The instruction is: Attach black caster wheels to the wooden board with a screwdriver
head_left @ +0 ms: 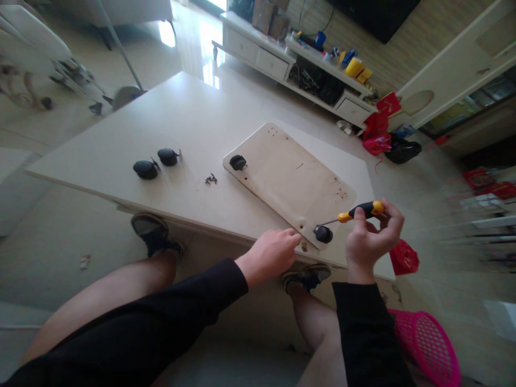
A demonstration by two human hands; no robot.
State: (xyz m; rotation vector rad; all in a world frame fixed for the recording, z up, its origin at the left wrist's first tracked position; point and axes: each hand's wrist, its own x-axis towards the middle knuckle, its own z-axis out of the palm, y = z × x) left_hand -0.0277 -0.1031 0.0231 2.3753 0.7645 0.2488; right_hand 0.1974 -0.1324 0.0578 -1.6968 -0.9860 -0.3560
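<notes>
My right hand [374, 236] is closed around the yellow and black handle of a screwdriver [363, 210]. Its shaft slants down to the mounting plate of a black caster wheel [323, 234] at the near corner of a pale rectangular board [286, 172]. A second caster wheel [237, 162] sits on the board's left corner; small holes show at the other corners. My left hand [274, 252] rests at the board's near edge, fingers curled; whether it grips anything there is hidden. Two loose caster wheels [145, 169] and a small pile of screws [210, 179] lie left of the board.
The board lies on a white table [193, 118]. A pink mesh basket [429, 344] stands on the floor at lower right, near a red bag [404, 257]. A white TV cabinet [258, 54] holding assorted items is at the back, with red and black bags beside it.
</notes>
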